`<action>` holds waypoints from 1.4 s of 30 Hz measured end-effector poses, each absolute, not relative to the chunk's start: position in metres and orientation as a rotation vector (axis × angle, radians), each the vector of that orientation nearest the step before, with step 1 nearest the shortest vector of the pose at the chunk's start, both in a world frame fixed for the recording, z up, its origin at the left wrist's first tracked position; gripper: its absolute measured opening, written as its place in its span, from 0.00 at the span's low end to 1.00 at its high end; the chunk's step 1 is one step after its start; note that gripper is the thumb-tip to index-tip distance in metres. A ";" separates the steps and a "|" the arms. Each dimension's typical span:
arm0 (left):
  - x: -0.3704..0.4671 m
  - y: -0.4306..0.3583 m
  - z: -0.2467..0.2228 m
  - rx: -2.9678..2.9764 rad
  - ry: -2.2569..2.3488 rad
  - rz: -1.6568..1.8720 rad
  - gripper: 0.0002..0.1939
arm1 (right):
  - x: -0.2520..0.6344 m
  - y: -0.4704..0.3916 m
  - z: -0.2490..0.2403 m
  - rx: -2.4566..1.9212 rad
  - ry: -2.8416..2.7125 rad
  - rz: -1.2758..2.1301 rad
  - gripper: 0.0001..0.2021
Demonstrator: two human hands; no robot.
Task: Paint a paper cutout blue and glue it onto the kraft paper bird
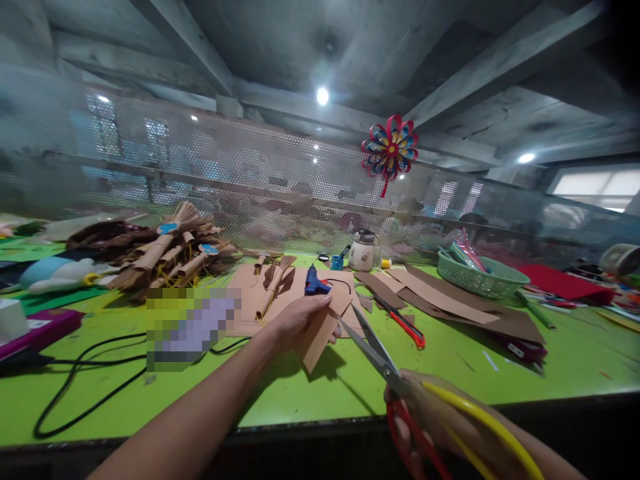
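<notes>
My left hand (295, 323) grips a folded strip of brown paper (319, 337), its thumb on top and its fingertips underneath. In my right hand (413, 400) is a pair of scissors (383, 360) with one red and one yellow handle. The scissor blades stand apart, their tips close to the paper's right edge. Just beyond my left hand, a blue glue gun (316, 283) rests on larger brown paper sheets (245, 293). A rolled paper piece with fanned ends (273, 293) lies to the left of the glue gun.
Several paper bundles (165, 250) are heaped at the left, near black cables (95, 360). A red cutter knife (407, 330) lies right of centre. Behind it are brown sheets (450, 300), a green basket (480, 279) and a pale jar (363, 253). A perforated metal screen (250, 173) rises behind the table.
</notes>
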State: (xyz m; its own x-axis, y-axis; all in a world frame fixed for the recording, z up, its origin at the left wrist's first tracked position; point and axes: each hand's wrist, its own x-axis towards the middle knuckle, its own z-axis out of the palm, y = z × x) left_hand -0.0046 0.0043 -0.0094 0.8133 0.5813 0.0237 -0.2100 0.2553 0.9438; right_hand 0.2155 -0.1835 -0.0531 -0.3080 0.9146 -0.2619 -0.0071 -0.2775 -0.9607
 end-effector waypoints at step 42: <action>-0.013 -0.013 0.003 1.504 0.201 0.399 0.18 | 0.175 -0.211 -0.010 -0.938 -0.850 1.688 0.32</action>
